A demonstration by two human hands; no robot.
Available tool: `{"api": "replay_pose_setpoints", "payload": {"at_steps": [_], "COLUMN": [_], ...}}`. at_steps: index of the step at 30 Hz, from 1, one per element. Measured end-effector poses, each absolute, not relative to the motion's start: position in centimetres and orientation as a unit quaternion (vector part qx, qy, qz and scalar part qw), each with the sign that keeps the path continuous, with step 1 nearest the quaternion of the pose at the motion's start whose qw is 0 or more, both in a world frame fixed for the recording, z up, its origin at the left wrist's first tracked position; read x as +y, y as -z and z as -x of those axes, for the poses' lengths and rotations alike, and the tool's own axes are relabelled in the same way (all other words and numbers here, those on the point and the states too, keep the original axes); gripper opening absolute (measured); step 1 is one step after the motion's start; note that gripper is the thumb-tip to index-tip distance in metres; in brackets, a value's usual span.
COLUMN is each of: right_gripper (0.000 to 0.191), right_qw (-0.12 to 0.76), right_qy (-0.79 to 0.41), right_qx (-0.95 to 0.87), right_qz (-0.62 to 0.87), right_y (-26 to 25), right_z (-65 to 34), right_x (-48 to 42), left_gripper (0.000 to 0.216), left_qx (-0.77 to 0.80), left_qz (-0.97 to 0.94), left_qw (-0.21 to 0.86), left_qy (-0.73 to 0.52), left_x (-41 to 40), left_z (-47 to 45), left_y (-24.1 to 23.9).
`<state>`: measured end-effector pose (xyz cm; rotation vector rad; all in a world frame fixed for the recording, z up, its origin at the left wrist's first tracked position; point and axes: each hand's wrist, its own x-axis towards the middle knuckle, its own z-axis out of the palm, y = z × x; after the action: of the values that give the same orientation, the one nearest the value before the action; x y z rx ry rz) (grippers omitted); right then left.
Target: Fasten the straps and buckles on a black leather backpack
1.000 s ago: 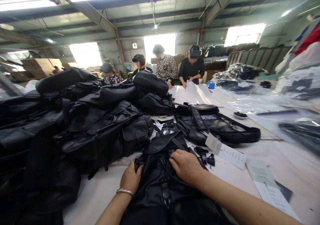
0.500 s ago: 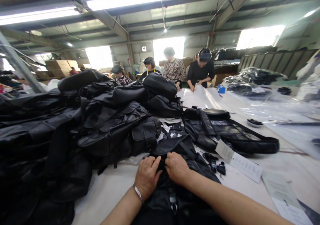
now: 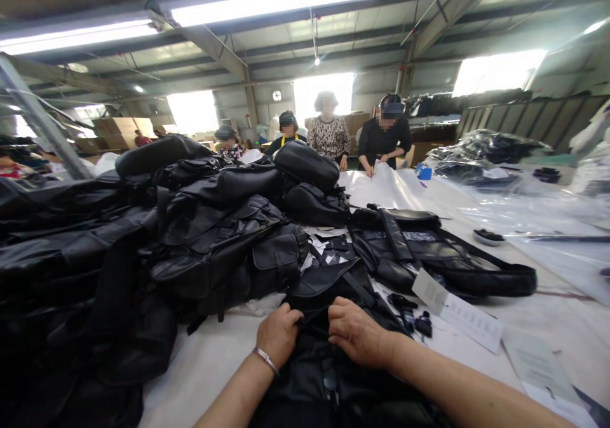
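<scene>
A black backpack [image 3: 309, 377] lies on the table right in front of me, its flap spread away from me and a buckle showing on its front. At the left side of its opening, my left hand [image 3: 279, 333], with a silver bracelet at the wrist, is closed on the edge of the fabric. My right hand [image 3: 355, 331] has its fingers curled at the right side of the same opening, pinching the black material. A gap lies between the two hands. The fingertips are partly hidden against the dark fabric.
A high heap of black bags [image 3: 214, 237] fills the left. Another black bag [image 3: 419, 244] lies to the right, near white tags [image 3: 457, 310] and small black buckles [image 3: 422, 323]. Clear plastic sheeting [image 3: 534, 206] covers the far right. Several co-workers stand across the table, one person [image 3: 385, 136] in black.
My hands have moved apart along the backpack's opening, the right one to the right. My left fingers have closed from a more spread pose. The view has shifted slightly.
</scene>
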<state>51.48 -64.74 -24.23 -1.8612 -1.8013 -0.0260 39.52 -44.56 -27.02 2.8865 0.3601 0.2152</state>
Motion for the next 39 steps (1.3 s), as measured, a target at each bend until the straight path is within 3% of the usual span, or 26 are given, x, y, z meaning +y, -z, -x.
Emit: {"api": "replay_pose_setpoints", "payload": {"at_steps": [3,7,10,15,20,24,27,32,37,39], "right_gripper": [0.016,0.018,0.019,0.023,0.017,0.018,0.015,0.019,0.022,0.024], "right_qw": [0.316,0.402,0.404,0.332,0.158,0.063,0.033,0.116,0.312,0.373], "right_qy": [-0.005,-0.030,-0.048,-0.124,-0.101,-0.033,-0.021,-0.075,-0.178,-0.163], "right_qx": [-0.630,-0.524,-0.413,-0.368,-0.386,-0.446,-0.474,-0.460,-0.403,-0.369], "right_qz": [0.709,0.750,0.815,0.859,0.903,0.892,0.879,0.877,0.842,0.835], "right_y": [24.0,24.0,24.0,23.2,22.5,22.6,22.4,21.7,22.1,22.6], "right_z": [-52.4,-53.7,-53.8,-51.6,-48.9,-48.0,-47.4,-46.7,-47.8,-48.7], "right_x": [-65.3,-67.0,-68.5,-69.5,-69.4,-69.3,-69.2,-69.1,-69.9,-70.2], "left_gripper": [0.018,0.034,0.035,0.033,0.044,0.015,0.010,0.009,0.015,0.017], "left_qx": [0.135,0.136,0.079,-0.052,-0.153,-0.179,-0.174,-0.159,-0.141,-0.150], "left_qz": [-0.976,-0.969,-0.969,-0.976,-0.974,-0.972,-0.973,-0.968,-0.971,-0.968], "left_qw": [0.155,0.186,0.168,0.110,0.071,0.034,0.000,-0.066,-0.032,-0.014], "left_qy": [-0.068,-0.092,-0.166,-0.183,-0.152,-0.148,-0.154,-0.181,-0.188,-0.201], "left_x": [-43.8,-43.4,-44.3,-47.7,-49.9,-50.6,-50.8,-50.8,-50.4,-50.2], "left_z": [-39.5,-38.9,-38.6,-40.3,-43.0,-43.6,-43.5,-43.1,-42.6,-42.5], "left_y": [26.1,24.9,24.1,23.3,22.5,22.8,23.8,25.2,25.6,25.8]}}
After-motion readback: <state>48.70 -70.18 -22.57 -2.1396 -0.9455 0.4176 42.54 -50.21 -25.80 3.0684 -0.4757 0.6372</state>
